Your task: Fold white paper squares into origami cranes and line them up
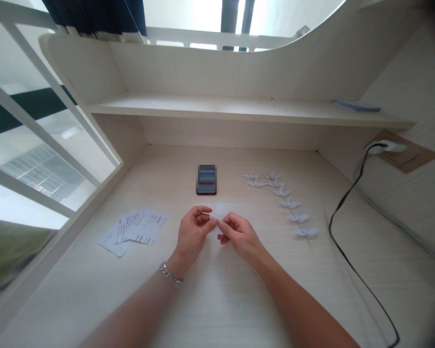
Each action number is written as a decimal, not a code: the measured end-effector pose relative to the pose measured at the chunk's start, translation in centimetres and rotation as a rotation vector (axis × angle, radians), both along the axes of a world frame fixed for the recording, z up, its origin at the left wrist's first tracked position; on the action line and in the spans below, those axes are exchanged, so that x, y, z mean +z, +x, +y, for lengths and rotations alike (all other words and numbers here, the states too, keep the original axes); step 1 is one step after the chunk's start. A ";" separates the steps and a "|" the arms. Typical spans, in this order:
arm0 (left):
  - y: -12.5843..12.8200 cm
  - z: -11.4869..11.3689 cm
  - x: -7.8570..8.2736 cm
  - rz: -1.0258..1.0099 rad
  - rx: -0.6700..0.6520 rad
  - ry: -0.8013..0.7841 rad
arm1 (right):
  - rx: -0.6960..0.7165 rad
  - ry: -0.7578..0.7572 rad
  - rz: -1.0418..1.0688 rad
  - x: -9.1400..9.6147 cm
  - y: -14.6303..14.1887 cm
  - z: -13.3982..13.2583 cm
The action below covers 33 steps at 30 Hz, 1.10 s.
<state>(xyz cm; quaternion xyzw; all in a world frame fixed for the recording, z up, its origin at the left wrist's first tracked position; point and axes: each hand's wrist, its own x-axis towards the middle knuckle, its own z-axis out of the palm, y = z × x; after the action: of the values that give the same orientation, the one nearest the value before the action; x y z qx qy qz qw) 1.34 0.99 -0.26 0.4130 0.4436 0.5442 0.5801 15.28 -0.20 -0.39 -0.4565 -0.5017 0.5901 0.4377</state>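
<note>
Okay, going left to right. At the far left, slanted white rails (39, 130) in front of bright glass, with a bunched olive-green cloth (16, 251) at lower left. Next, on the pale wood-grain desk (217, 299), left of centre: a loose fan of thin white printed paper sheets (141, 228), overlapping, tilted toward upper right.

Then, just left of centre, the left hand (193, 231), with a chunky silver chain bracelet (171, 274) at the wrist. Fingers curled, thumb and forefinger narrowed on a small white paper piece (215, 216). Straight above in the frame, well clear of the fingers: a dark rectangular phone (206, 180), long axis running up and down the frame.

The paper piece itself: dead centre, between both sets of fingertips, mostly covered. Visible sliver slanting from upper left down to lower right; can't tell the full long axis or where the tip points, sorry.

Right of that, the right hand (242, 237), also pinched narrow on the same piece, fingers tucked in.

Further right, eight white folded-paper cranes (282, 192) in a curving line down the desk, wings spread mostly sideways. Finally, along the right side, a thin black cable (342, 251) looping up to a white plug (382, 147).
</note>
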 end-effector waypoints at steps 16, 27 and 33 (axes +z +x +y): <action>-0.2 0.1 0.1 -0.103 -0.030 -0.058 | 0.069 -0.004 -0.017 -0.3 0.2 0.2; -0.4 0.3 0.2 0.050 0.072 0.023 | 0.098 -0.001 -0.042 -0.2 0.0 -0.1; -0.3 0.2 0.3 0.036 -0.058 -0.026 | 0.011 0.014 -0.100 -0.2 0.0 -0.2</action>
<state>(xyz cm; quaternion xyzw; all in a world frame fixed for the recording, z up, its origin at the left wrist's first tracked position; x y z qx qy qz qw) 1.00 1.14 0.04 0.4279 0.4489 0.5137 0.5929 15.26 -0.37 -0.63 -0.4799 -0.5294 0.5654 0.4121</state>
